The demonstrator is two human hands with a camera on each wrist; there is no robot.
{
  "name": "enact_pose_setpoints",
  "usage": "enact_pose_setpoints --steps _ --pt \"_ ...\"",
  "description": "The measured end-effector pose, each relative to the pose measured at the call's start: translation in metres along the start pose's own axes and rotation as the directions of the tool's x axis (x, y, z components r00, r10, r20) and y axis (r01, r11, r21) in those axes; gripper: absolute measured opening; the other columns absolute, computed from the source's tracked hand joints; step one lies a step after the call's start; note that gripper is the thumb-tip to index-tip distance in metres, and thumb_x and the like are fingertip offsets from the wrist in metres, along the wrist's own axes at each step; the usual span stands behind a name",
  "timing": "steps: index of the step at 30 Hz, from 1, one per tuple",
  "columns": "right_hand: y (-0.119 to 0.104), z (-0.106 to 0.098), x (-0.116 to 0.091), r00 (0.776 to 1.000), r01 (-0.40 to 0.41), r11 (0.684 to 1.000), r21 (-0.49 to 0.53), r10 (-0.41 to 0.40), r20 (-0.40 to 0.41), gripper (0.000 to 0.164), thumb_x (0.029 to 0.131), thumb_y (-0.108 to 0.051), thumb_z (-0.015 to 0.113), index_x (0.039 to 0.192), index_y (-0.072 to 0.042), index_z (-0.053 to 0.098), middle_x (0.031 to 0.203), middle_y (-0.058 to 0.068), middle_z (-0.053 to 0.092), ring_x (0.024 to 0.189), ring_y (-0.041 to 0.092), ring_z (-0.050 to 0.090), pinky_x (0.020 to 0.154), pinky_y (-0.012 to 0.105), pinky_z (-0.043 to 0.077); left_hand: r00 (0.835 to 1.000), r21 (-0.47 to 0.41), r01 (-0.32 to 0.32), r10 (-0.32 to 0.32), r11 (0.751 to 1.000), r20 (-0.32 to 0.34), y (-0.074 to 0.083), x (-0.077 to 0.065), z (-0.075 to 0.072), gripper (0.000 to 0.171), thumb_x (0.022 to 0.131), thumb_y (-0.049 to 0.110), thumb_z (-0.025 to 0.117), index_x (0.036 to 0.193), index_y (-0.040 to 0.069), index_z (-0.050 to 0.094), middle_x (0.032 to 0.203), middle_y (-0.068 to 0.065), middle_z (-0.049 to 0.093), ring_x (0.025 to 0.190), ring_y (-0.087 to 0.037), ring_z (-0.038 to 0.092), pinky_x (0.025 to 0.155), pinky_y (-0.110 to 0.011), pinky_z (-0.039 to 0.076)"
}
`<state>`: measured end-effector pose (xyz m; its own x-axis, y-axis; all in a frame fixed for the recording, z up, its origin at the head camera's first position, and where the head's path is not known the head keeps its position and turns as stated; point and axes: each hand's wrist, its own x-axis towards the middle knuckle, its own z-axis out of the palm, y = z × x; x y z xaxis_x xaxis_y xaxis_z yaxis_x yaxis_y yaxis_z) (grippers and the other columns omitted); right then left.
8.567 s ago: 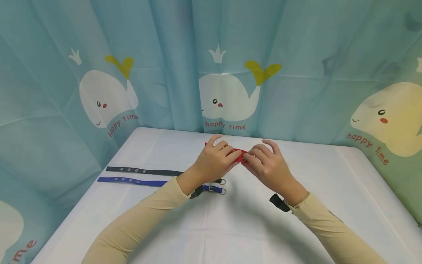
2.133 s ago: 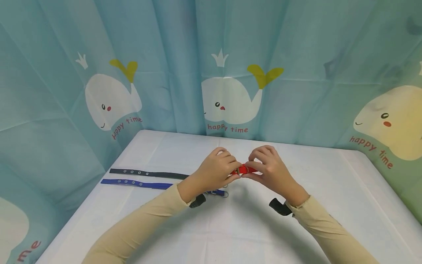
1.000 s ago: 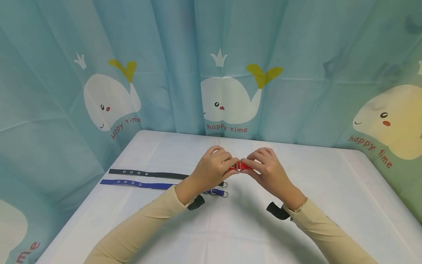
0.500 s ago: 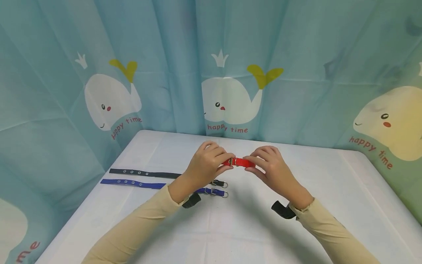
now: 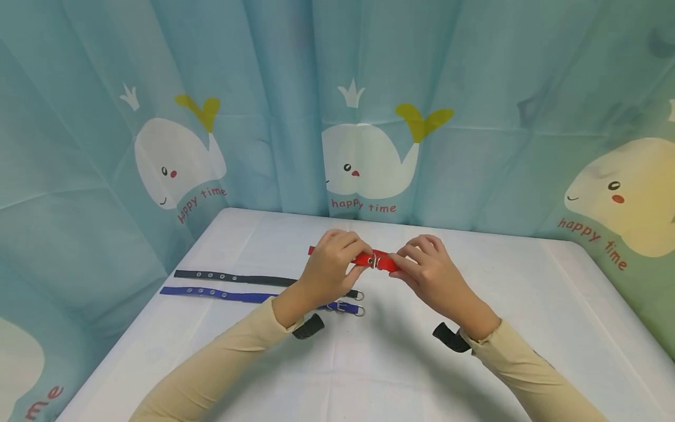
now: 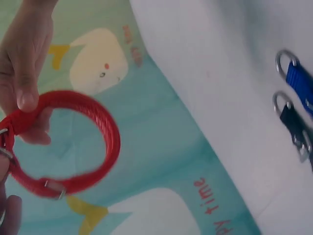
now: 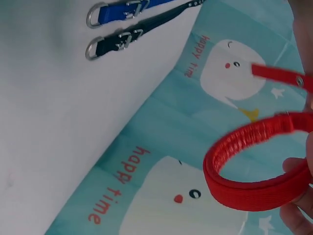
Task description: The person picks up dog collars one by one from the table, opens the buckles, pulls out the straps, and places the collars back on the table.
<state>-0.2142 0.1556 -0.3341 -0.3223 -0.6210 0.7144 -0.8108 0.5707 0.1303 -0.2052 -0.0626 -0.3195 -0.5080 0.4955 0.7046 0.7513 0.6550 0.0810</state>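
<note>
A red pet collar (image 5: 388,264), bent into a closed loop, is held above the table between both hands. My left hand (image 5: 328,262) pinches it beside the metal buckle (image 5: 374,261). On the other side, the thumb and fingers of my right hand (image 5: 431,276) grip the padded band. The loop (image 6: 113,139) appears round and nearly whole in the left wrist view. Past my left hand pokes the strap's tail end (image 7: 275,73), with an eyelet, in the right wrist view. Fingers cover part of the buckle area.
On the white table (image 5: 369,363), to the left, a black collar (image 5: 266,280) and a blue collar (image 5: 237,295) lie stretched out side by side, partly behind my left arm. A blue whale-print curtain (image 5: 285,158) hangs behind the table.
Earlier, an eyelet on the red collar showed between the hands. The buckle now sits between them, and the strap's tail sticks out left. My right hand has come slightly closer since half a second ago.
</note>
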Motion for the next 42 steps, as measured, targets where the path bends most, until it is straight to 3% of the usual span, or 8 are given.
enact_pose_setpoints --steps 7,18,22,28,34,38,42 --pt "-0.003 0.003 0.000 0.999 0.000 1.000 0.001 0.000 0.032 0.032 0.063 -0.015 0.083 0.090 -0.004 0.071 0.077 0.005 0.064 0.084 0.024 0.054 0.084 0.049 0.044 1.000 -0.063 0.004 -0.005 0.998 -0.009 0.000 0.000 0.001 0.018 0.073 0.011 0.079 0.088 0.010 0.069 0.084 -0.001 0.068 0.086 -0.016 0.062 0.092 -0.040 0.048" --pt "0.000 0.005 0.002 1.000 0.012 1.000 -0.021 -0.013 -0.012 0.029 0.066 -0.012 0.082 0.091 -0.004 0.070 0.078 0.006 0.064 0.085 0.026 0.056 0.084 0.049 0.043 0.998 0.133 -0.053 0.047 0.990 0.044 -0.001 -0.004 0.003 0.019 0.074 0.018 0.076 0.090 0.011 0.068 0.086 0.000 0.068 0.085 -0.013 0.061 0.095 -0.042 0.046" --pt "0.001 0.002 0.003 1.000 0.014 1.000 -0.023 -0.015 -0.023 0.029 0.067 -0.012 0.081 0.092 -0.004 0.070 0.079 0.006 0.064 0.085 0.026 0.056 0.083 0.049 0.044 0.998 0.151 -0.055 0.050 0.987 0.039 0.000 -0.003 0.005 0.017 0.077 0.018 0.074 0.091 0.011 0.067 0.085 0.001 0.067 0.084 -0.012 0.061 0.095 -0.041 0.046" --pt "0.001 -0.005 0.005 1.000 -0.014 0.999 -0.046 0.013 -0.008 0.019 0.084 -0.021 0.069 0.094 -0.005 0.069 0.078 0.007 0.062 0.085 0.026 0.056 0.084 0.051 0.043 0.997 0.127 0.018 -0.028 0.992 0.079 0.000 -0.001 0.003 0.028 0.078 0.024 0.074 0.100 0.011 0.061 0.086 0.002 0.068 0.080 -0.011 0.061 0.095 -0.042 0.045" --pt "-0.003 -0.010 0.007 0.999 -0.010 0.998 -0.057 0.013 0.037 0.030 0.094 -0.032 0.054 0.095 -0.006 0.069 0.077 0.005 0.059 0.083 0.025 0.055 0.085 0.052 0.043 0.990 0.130 0.048 -0.064 0.990 0.126 0.000 0.000 0.001 0.029 0.081 0.033 0.072 0.103 0.016 0.062 0.083 0.004 0.067 0.080 -0.011 0.060 0.095 -0.042 0.044" --pt "-0.004 -0.009 0.007 0.999 -0.014 0.998 -0.054 0.016 0.041 0.036 0.097 -0.035 0.048 0.094 -0.006 0.069 0.077 0.005 0.058 0.083 0.025 0.054 0.085 0.052 0.043 0.993 0.070 0.055 -0.062 0.996 0.097 0.000 -0.001 0.003 0.024 0.080 0.029 0.073 0.099 0.017 0.064 0.083 0.003 0.064 0.080 -0.011 0.058 0.092 -0.039 0.046" --pt "-0.006 -0.004 0.007 1.000 -0.003 1.000 -0.026 0.003 0.027 0.039 0.097 -0.036 0.045 0.093 -0.005 0.069 0.076 0.005 0.058 0.082 0.025 0.053 0.085 0.051 0.043 0.999 0.009 0.027 -0.027 1.000 0.042 0.002 -0.001 0.007 0.020 0.079 0.024 0.075 0.095 0.015 0.068 0.094 0.001 0.064 0.087 -0.013 0.060 0.094 -0.040 0.046"
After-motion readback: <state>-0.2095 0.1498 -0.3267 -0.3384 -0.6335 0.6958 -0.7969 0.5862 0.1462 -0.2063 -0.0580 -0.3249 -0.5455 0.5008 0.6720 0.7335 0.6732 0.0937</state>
